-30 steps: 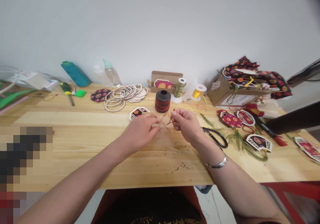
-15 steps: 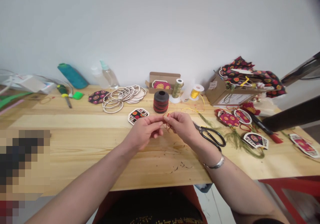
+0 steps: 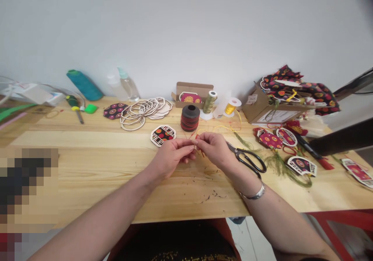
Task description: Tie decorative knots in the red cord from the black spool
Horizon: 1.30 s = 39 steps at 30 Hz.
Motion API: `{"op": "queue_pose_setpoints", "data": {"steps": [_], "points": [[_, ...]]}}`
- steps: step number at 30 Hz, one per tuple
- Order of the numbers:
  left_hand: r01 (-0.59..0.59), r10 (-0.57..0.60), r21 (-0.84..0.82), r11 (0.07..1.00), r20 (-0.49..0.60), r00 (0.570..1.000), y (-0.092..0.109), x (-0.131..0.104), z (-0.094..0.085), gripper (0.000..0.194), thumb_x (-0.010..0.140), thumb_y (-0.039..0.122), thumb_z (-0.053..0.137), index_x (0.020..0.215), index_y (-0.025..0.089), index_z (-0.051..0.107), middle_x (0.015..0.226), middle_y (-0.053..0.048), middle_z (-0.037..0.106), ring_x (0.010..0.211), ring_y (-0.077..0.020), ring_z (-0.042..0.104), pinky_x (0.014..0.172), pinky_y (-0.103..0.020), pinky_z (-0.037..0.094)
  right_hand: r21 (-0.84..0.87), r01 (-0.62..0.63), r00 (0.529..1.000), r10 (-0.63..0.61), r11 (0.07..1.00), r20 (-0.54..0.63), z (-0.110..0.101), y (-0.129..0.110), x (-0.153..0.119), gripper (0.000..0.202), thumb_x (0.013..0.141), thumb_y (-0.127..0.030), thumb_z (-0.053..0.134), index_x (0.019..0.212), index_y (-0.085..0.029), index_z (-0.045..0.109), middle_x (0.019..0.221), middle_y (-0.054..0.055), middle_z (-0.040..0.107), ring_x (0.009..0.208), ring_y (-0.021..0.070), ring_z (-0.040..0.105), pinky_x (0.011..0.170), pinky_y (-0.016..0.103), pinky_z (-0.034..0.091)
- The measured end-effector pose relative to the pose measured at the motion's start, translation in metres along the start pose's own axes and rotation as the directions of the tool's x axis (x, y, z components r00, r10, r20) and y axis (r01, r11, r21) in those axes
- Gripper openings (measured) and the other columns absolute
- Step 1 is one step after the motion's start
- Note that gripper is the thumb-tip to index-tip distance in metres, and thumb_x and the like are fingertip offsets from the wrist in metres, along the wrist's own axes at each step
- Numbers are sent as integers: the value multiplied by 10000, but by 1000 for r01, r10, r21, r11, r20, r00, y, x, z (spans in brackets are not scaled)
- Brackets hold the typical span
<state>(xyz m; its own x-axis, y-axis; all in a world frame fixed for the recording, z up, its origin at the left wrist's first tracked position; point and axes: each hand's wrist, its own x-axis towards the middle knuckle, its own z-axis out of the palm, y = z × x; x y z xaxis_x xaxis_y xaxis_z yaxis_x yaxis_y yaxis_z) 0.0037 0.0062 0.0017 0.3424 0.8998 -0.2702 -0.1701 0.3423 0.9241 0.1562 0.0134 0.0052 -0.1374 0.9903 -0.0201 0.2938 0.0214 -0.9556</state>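
Observation:
My left hand (image 3: 175,154) and my right hand (image 3: 214,148) meet over the middle of the table, fingertips pinched together. Between them is a thin red cord (image 3: 202,152), mostly hidden by the fingers; a yellow cord (image 3: 215,128) runs close behind. Just beyond my hands stands a black spool wound with dark red cord (image 3: 190,120). To the left of it lies an octagonal patterned pendant (image 3: 163,135) with a white openwork frame. Black-handled scissors (image 3: 249,160) lie beside my right wrist, their blades partly covered by the hand.
Pale wooden frames (image 3: 142,111) are heaped at the back left. A green thread spool (image 3: 210,102) and a yellow cord spool (image 3: 230,107) stand behind. At right are a cardboard box (image 3: 262,111) with patterned fabric, tasselled pendants (image 3: 269,138) and a black post (image 3: 340,134).
My left fingertips have closed in towards the right ones, and the left thumb now presses near the cord. The whole scene has shifted slightly with the head.

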Motion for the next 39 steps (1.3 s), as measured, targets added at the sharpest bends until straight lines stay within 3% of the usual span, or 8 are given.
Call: {"op": "queue_pose_setpoints", "data": {"steps": [11, 16, 26, 39], "points": [[-40, 57, 172, 984, -96, 994, 2, -2, 2, 137, 685, 228, 664, 756, 122, 712, 529, 8, 607, 451, -64, 486, 441, -193, 342, 21, -1, 1000, 0, 1000, 23, 2, 4, 1, 201, 746, -291, 617, 605, -164, 549, 520, -46, 511, 476, 71, 407, 501, 218, 340], [-42, 55, 135, 990, -89, 995, 1, 0, 0, 112, 668, 228, 680, 703, 126, 711, 524, 5, 604, 450, -62, 486, 443, -193, 328, 75, -23, 999, 20, 997, 41, 1, 5, 1, 223, 732, -341, 634, 617, -167, 554, 495, -48, 502, 445, 71, 400, 457, 215, 318], [57, -59, -61, 997, -35, 998, -1, 1, -3, 173, 634, 229, 714, 754, 106, 731, 551, 0, 582, 436, -46, 468, 417, -189, 244, 171, -81, 994, 68, 982, 82, 0, 7, 3, 276, 692, -402, 666, 638, -157, 551, 500, -45, 499, 416, 52, 392, 407, 194, 314], [49, -51, -22, 999, -99, 994, 0, 0, -2, 140, 622, 224, 706, 716, 124, 733, 511, 10, 556, 404, -37, 417, 403, -194, 205, 159, -74, 994, 60, 985, 87, 3, 3, -1, 250, 708, -384, 650, 667, -157, 553, 515, -43, 504, 435, 59, 394, 417, 195, 308]]}}
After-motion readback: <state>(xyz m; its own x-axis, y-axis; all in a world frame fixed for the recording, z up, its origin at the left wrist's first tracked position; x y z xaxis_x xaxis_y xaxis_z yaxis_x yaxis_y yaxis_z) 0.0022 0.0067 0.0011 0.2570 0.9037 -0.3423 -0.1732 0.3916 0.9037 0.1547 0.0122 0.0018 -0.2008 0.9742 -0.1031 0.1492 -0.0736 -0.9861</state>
